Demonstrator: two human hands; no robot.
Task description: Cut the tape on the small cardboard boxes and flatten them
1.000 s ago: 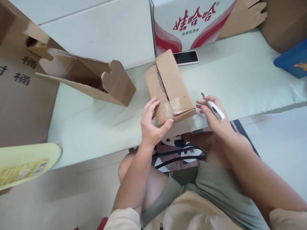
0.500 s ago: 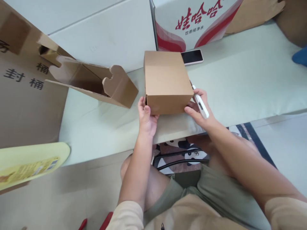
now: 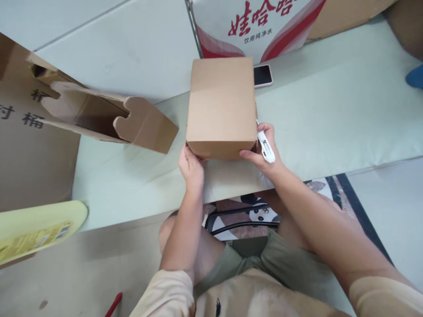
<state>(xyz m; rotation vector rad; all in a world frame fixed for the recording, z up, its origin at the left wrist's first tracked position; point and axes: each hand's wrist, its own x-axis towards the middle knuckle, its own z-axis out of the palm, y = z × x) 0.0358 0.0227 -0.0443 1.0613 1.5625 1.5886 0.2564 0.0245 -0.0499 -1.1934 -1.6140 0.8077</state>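
The fingers of the left hand (image 3: 192, 167) are bent in close, and the near left bottom corner of the brown box (image 3: 222, 101) is held by them. Some fingertips are hidden by the box, so how they are placed underneath cannot be told. The fingers of the right hand (image 3: 267, 152) are partly curled. A slim white tool (image 3: 265, 146) is kept in this hand, and the near right corner of the box is touched by the thumb. The other fingers are partly hidden by the box and the tool.

The brown box is seen right between the two hands, with a smooth, plain side turned up. It is held over the pale green table cover (image 3: 313, 110); whether it is lifted a bit cannot be told. Part of a phone (image 3: 263, 75) is hidden by its far right corner. To the left, a brown box with no lid (image 3: 148, 125) is seen, with wavy cut ends.

Behind, a white carton (image 3: 253, 28) is marked with red letters. Next to it, a big white panel (image 3: 132, 48) is seen. At far left, a large brown carton (image 3: 39, 163) is printed with black letters, and a yellow thing (image 3: 42, 215) is seen near it. At far right, a blue thing (image 3: 415, 77) is partly cut off.
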